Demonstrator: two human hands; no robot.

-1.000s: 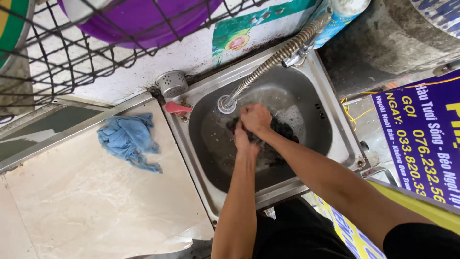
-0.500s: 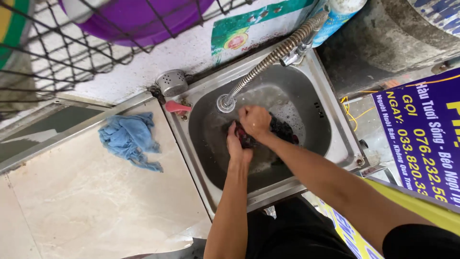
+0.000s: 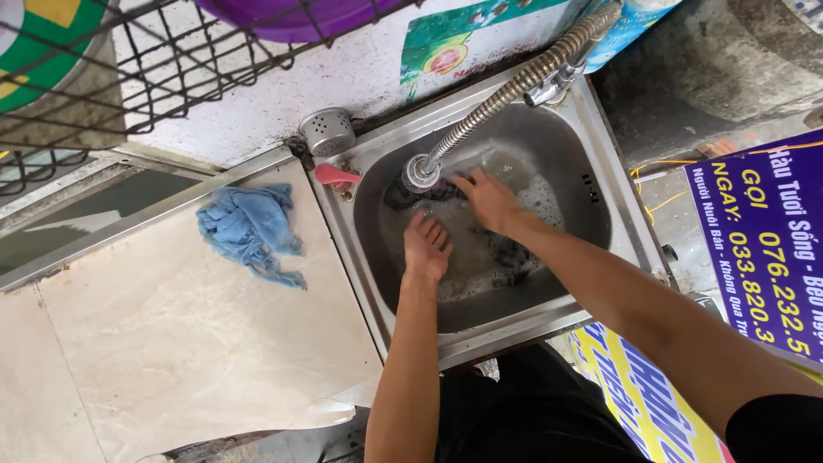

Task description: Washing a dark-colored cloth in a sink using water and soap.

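**Head view: two hands working a dark cloth in a steel sink**

Head view looks straight down on a steel sink (image 3: 600,214) set into a pale tiled counter (image 3: 171,343), its basin holding shallow, sudsy water. A dark cloth (image 3: 506,257) lies wet on the basin floor, stretching from under the spray head toward the near wall. The flexible metal hose (image 3: 506,94) arcs from the far right corner down to its spray head (image 3: 420,173), which hangs low over the far left part of the basin.

The right hand (image 3: 489,199) is spread flat, fingers pressing the cloth's far end just beside the spray head. The left hand (image 3: 426,247) lies open, palm down, near the basin's left wall; the two hands are apart, neither clenched. Whether the left palm actually pins any cloth I cannot tell through the suds.

To my eye, good work here means keeping the cloth under the flow and kneading it low in the basin, so water stays inside the rim.

Room is tight: the spray head crowds the right fingers, the left wall sits close to the left hand, and a red tap handle (image 3: 336,176) juts at the rim. The counter is open, apart from a blue rag (image 3: 249,231) well clear of the sink.
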